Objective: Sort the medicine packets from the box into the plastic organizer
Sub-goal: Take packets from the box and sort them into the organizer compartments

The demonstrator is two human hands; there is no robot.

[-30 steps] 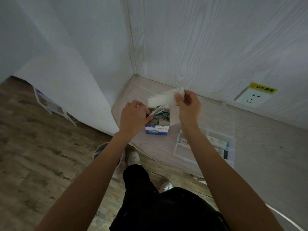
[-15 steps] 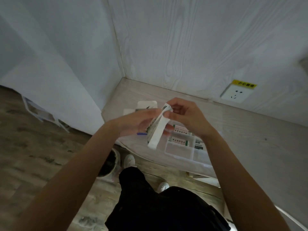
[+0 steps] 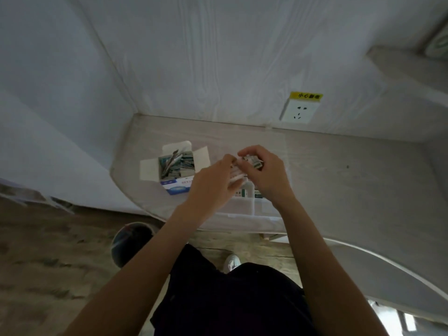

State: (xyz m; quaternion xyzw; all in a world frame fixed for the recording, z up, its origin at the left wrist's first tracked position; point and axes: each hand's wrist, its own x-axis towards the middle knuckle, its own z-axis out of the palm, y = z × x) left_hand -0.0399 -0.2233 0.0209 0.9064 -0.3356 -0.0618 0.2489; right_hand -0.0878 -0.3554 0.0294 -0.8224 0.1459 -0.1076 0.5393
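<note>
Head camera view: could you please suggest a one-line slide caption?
Both hands, left and right, hold medicine packets above the plastic organizer, beside the open box.

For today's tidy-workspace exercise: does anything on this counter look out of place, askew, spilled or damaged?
Nothing is spilled or damaged. The box stands upright, flaps open, its packets jumbled at mixed angles. Both hands, left and right, hold a packet above the organizer, which sits near the counter's front edge.

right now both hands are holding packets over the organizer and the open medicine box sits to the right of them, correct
Not quite. The head view shows the open medicine box to the left of the hands, not the right. The left hand and right hand do hold packets over the organizer.
</note>
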